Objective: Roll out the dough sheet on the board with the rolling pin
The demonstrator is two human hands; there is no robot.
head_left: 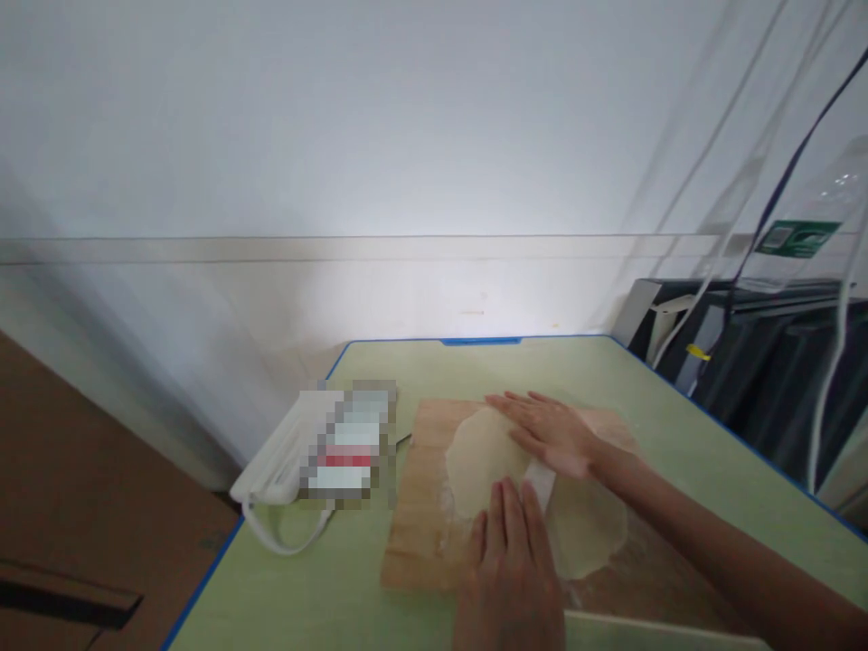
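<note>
A pale, thin sheet of dough (pixel 478 461) lies on a wooden board (pixel 413 542). My left hand (pixel 508 551) comes in from below, with its fingers stretched out at the dough's near edge. From the right, my right hand (pixel 552 434) reaches across, its fingers flat over the far right edge of the same sheet. Between the two hands shows a flat white piece (pixel 541 488), partly hidden; I cannot tell what it is. A second dough sheet (pixel 589 533) rests on the board under my right forearm. White flour marks the wood around both sheets.
The board stands on a light green table (pixel 298 579) with a blue edge. At left are a white object (pixel 278 461) with a strap and a pixelated flat item (pixel 349 443). Beyond the right edge are dark items (pixel 766 362), a clear bottle (pixel 800 235) and hanging cables.
</note>
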